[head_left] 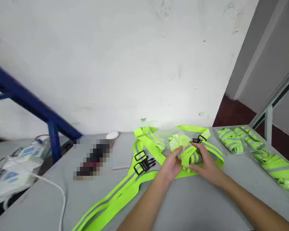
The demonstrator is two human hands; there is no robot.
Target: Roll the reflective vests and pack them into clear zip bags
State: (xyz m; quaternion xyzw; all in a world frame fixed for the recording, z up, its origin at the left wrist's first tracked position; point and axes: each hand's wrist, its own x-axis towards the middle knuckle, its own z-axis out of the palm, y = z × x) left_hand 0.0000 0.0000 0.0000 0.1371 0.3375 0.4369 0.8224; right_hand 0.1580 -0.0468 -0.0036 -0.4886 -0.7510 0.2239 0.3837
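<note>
My left hand [171,166] and my right hand [207,165] grip a folded bundle of reflective strap [190,155] from either side, fingers curled around it. The bundle is neon yellow-green with grey stripes. Just behind it lies a clear plastic bag [165,134], with more yellow-green material [178,140] beside my left fingertips. A loose reflective belt [125,189] stretches from the front edge past my left hand. It carries a black side-release buckle [146,163] and a black slider [140,156]. Another strap loop with a black buckle [199,139] lies behind my right hand.
Bagged strap bundles [231,139] [276,166] lie along the table's right side. A white oval object [112,135] is near the wall, beside a pixelated patch. A white cable [62,199] crosses the left. Blue [33,102] and grey [269,125] metal frames flank the table.
</note>
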